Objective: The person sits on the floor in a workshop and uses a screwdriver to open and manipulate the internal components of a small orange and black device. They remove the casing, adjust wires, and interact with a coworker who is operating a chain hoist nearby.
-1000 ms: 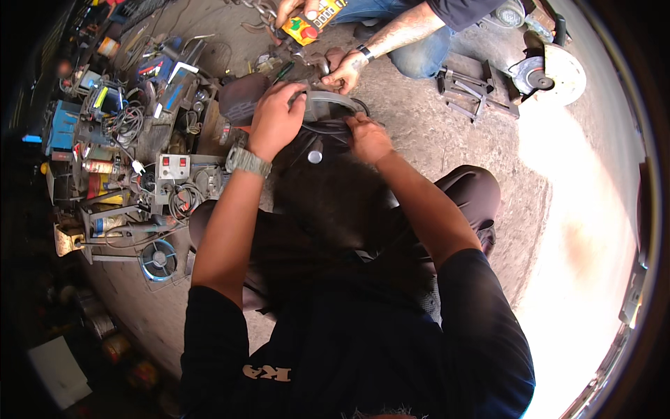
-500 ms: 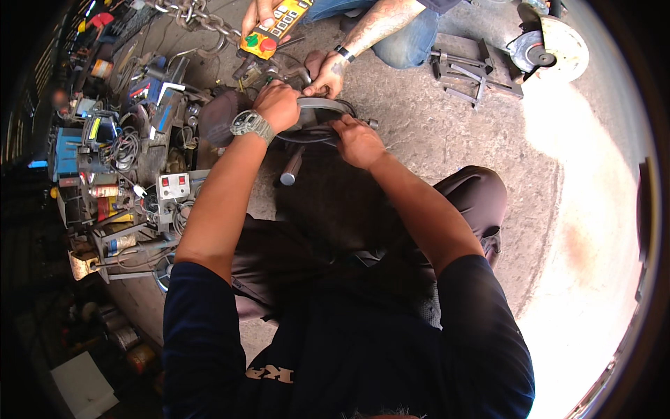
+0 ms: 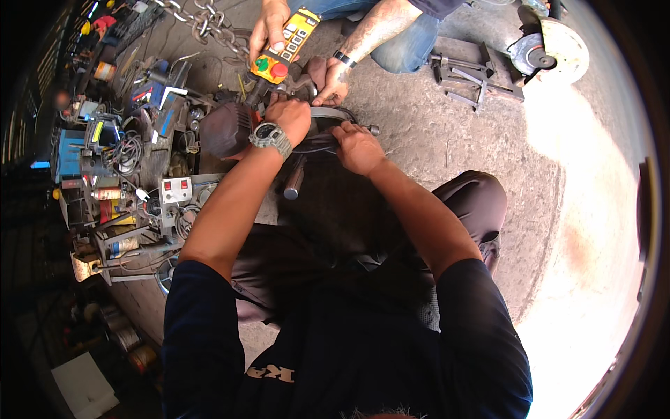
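Ahead of me is a round metal ring (image 3: pixel 328 112) with dark cable (image 3: pixel 315 145) bunched along its near side. My right hand (image 3: pixel 359 148) has its fingers curled over the ring's right side and the cable. My left hand (image 3: pixel 290 117), with a watch on the wrist, is closed at the ring's left; what lies under its fingers is hidden. A metal cylinder (image 3: pixel 294 183) sticks out toward me below the ring. A co-worker's hand (image 3: pixel 331 84) touches the ring's far edge. The co-worker's other hand (image 3: pixel 271 29) holds a yellow push-button pendant controller (image 3: pixel 287 49).
A ribbed reddish-brown housing (image 3: pixel 229 130) sits left of my left hand. Heavy chain (image 3: pixel 209 24) hangs at the far left. Tools, cables and a switch box (image 3: pixel 176 188) crowd the left side. A cut-off saw (image 3: pixel 544 56) stands far right on the concrete floor (image 3: pixel 453 133).
My left hand has shifted right and slightly nearer. The pendant controller has moved right and toward me, and the housing shows more. My right hand has hardly moved.
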`<state>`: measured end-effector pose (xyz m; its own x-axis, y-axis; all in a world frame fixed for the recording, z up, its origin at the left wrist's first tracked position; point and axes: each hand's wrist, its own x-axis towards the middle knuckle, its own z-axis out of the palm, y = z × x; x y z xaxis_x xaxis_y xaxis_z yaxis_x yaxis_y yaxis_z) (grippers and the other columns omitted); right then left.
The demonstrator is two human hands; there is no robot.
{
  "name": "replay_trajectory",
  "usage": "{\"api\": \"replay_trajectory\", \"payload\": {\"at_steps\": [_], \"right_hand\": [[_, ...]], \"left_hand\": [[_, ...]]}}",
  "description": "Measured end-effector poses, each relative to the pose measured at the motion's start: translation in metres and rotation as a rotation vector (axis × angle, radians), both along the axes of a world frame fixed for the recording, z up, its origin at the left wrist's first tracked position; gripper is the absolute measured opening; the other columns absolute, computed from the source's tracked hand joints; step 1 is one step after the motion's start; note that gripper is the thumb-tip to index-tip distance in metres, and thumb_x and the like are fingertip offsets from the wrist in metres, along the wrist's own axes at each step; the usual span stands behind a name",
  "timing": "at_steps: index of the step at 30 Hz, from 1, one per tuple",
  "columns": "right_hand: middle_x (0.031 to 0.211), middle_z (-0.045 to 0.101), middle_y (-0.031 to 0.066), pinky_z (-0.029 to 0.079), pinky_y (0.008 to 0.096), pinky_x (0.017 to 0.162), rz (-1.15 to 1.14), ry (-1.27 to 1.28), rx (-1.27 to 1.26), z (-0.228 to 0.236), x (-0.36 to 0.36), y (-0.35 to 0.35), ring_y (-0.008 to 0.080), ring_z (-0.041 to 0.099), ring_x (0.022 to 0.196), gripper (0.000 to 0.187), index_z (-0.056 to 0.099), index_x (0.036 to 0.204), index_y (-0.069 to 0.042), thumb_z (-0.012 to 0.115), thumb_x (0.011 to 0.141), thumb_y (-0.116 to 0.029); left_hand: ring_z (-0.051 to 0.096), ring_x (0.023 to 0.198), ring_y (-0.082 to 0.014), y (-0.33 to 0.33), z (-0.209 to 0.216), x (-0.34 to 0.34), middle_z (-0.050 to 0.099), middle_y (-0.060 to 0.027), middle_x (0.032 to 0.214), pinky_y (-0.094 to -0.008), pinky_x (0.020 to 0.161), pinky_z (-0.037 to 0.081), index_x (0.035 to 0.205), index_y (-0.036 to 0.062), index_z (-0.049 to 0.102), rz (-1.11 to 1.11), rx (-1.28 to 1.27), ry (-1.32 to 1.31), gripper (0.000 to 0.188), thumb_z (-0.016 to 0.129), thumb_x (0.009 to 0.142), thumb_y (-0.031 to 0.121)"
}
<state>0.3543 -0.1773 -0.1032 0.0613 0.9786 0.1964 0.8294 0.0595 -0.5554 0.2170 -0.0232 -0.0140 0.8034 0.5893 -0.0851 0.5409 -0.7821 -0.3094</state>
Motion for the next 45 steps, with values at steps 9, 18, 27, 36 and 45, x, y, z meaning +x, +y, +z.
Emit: {"api": "replay_trajectory", "payload": {"at_steps": [9, 18, 27, 36, 45], "right_hand": [[0.140, 0.061, 0.0247, 0.046, 0.0529, 0.112, -0.032, -0.020, -0.145, 0.005, 0.000, 0.005, 0.0408, 0.061, 0.129, 0.089, 0.032, 0.161, -0.002, 0.075, 0.084, -0.019], [0.140, 0.062, 0.0231, 0.044, 0.0500, 0.115, -0.062, -0.022, -0.167, 0.004, 0.001, 0.018, 0.0375, 0.060, 0.132, 0.080, 0.036, 0.160, -0.003, 0.069, 0.091, -0.024], [0.138, 0.062, 0.0226, 0.045, 0.0491, 0.113, -0.100, -0.024, -0.118, 0.002, -0.005, 0.016, 0.0380, 0.061, 0.128, 0.079, 0.042, 0.156, -0.003, 0.072, 0.086, -0.023], [0.142, 0.058, 0.0199, 0.043, 0.0492, 0.114, -0.022, 0.028, -0.079, -0.010, 0.007, 0.016, 0.0387, 0.052, 0.134, 0.076, 0.049, 0.150, -0.004, 0.076, 0.081, -0.017], [0.159, 0.041, 0.0258, 0.036, 0.0457, 0.123, -0.077, 0.044, -0.003, -0.016, 0.014, 0.019, 0.0446, 0.039, 0.147, 0.090, 0.041, 0.156, 0.000, 0.082, 0.078, -0.017]], "left_hand": [[0.070, 0.095, -0.0389, -0.023, 0.058, -0.035, 0.073, -0.0192, 0.097, -0.0495, 0.087, 0.056, 0.092, 0.0026, 0.070, -0.065, 0.141, -0.398, 0.023, 0.075, 0.091, 0.025], [0.059, 0.134, -0.0337, 0.024, 0.060, -0.023, 0.067, -0.0172, 0.138, -0.0646, 0.119, 0.031, 0.135, 0.0058, 0.067, 0.433, -0.098, -0.207, 0.055, 0.069, 0.096, 0.045], [0.060, 0.129, -0.0457, 0.020, 0.075, -0.088, 0.067, -0.0243, 0.133, -0.0530, 0.117, 0.038, 0.134, 0.0042, 0.067, 0.024, 0.006, -0.590, 0.051, 0.072, 0.095, 0.037], [0.066, 0.124, -0.0267, 0.061, 0.016, -0.192, 0.069, -0.0093, 0.139, -0.0410, 0.107, 0.048, 0.138, 0.0061, 0.065, 1.021, -1.059, -1.818, 0.064, 0.057, 0.105, 0.060], [0.071, 0.116, -0.0238, 0.070, -0.027, -0.177, 0.073, -0.0039, 0.131, -0.0446, 0.107, 0.051, 0.133, 0.0104, 0.069, 0.862, -1.452, -2.058, 0.055, 0.060, 0.104, 0.056]]}}
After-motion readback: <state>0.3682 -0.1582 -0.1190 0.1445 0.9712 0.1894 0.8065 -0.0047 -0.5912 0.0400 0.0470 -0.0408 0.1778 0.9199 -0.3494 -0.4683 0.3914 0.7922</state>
